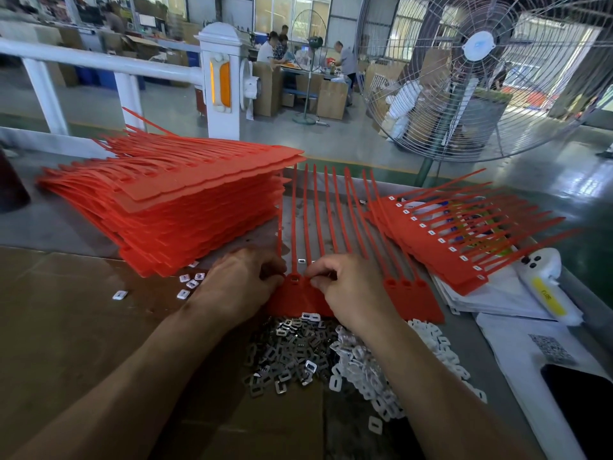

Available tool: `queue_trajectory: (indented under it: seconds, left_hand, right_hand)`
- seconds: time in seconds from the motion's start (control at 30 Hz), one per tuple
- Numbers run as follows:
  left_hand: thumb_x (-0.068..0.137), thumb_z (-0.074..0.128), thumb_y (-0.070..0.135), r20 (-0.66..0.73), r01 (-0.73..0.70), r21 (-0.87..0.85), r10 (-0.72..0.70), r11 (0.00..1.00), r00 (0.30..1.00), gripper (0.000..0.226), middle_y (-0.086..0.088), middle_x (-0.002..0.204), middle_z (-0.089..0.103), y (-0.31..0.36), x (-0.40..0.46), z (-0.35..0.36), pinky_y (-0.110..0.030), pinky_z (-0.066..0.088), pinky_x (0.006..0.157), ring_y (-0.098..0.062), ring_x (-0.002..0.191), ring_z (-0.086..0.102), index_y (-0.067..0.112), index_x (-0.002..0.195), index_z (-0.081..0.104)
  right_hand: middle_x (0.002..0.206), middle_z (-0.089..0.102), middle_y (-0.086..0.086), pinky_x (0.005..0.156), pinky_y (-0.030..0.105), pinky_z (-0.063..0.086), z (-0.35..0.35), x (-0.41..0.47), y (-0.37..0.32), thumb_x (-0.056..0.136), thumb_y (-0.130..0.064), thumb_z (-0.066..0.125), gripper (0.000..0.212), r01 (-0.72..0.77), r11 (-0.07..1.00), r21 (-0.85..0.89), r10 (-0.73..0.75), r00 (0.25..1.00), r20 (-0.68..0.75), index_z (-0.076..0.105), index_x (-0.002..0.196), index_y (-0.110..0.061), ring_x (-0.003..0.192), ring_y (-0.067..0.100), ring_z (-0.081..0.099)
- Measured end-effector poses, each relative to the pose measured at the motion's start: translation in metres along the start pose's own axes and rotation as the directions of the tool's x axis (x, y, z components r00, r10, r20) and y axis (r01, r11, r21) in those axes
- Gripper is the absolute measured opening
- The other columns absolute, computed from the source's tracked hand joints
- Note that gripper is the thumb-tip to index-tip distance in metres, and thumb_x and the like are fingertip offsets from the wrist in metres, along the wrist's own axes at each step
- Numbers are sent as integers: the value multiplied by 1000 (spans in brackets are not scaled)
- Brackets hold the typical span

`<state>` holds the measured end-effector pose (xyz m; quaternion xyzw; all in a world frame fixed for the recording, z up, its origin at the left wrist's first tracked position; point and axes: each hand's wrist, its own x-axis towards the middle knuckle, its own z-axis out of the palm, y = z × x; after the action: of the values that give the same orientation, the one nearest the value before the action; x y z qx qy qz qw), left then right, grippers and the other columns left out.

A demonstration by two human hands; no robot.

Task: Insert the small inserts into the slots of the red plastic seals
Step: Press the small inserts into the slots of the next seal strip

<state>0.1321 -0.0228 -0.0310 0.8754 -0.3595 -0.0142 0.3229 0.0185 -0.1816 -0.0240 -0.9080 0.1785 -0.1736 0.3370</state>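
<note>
Seating an insert at the head of a red seal strip.

The red seal strip (pixel 351 302) lies flat on the worktop (pixel 83 320), tails running away from the person, its open slot (pixel 294 279) between both hands. The left hand (pixel 240 283) has curled fingers pinching the strip's head just left of the slot; the right hand (pixel 348 287) pinches at its right edge, whether holding an insert I cannot tell. Metal inserts (pixel 292 353) and white inserts (pixel 374 366) lie heaped just nearer.
</note>
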Motion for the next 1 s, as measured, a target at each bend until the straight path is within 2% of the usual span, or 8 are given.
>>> queue_trajectory:
  seconds: [0.1,0.2,0.37,0.6,0.77,1.0]
  left_hand:
    - [90,73,30,2,-1,1,1,1000,1000,19,12,113,68,0,0,0,-30,50,95,-9,101,62,36,108,73]
    - [90,73,31,-2,1,0,-1,1000,1000,19,14,111,68,-1,0,0,-28,50,92,-7,98,62,36,108,73]
    - [88,74,29,-6,-3,-21,2,1000,1000,18,13,108,68,-2,-1,0,-30,51,91,-7,96,63,35,105,74]
    - [89,74,30,0,-5,-19,5,1000,1000,18,14,109,66,-2,-1,0,-28,51,91,-7,96,62,36,106,73]
    - [89,74,29,9,-1,-26,1,1000,1000,19,14,113,69,-1,0,-1,-30,51,95,-7,101,63,35,107,74]
    - [89,74,29,7,2,-27,-2,1000,1000,18,14,110,69,-1,-1,0,-29,50,94,-7,99,63,34,106,74]
  right_hand:
    - [112,72,-12,81,1,40,0,0,-1,95,-12,71,17,-4,1000,-6,4,1000,4,80,100,-26,97,-4,60]
    - [99,67,-20,70,-4,39,-1,-1,1,95,-9,71,19,-4,1000,-4,4,1000,-1,80,99,-26,84,-15,56]
    - [105,73,-15,79,5,43,-6,-4,4,97,-12,70,18,-24,999,34,26,999,-47,78,105,-25,98,-4,64]
    - [109,73,-13,78,2,40,-7,-6,3,96,-18,71,15,6,998,-59,-10,998,-70,80,106,-24,98,-2,63]
    - [116,66,-6,84,10,39,-7,-6,1,98,-15,67,20,20,987,-161,-26,999,-34,79,111,-23,104,7,62]
    - [117,65,-6,75,0,34,-9,-10,2,100,-14,64,22,31,986,-166,-35,999,-22,79,114,-22,102,7,60]
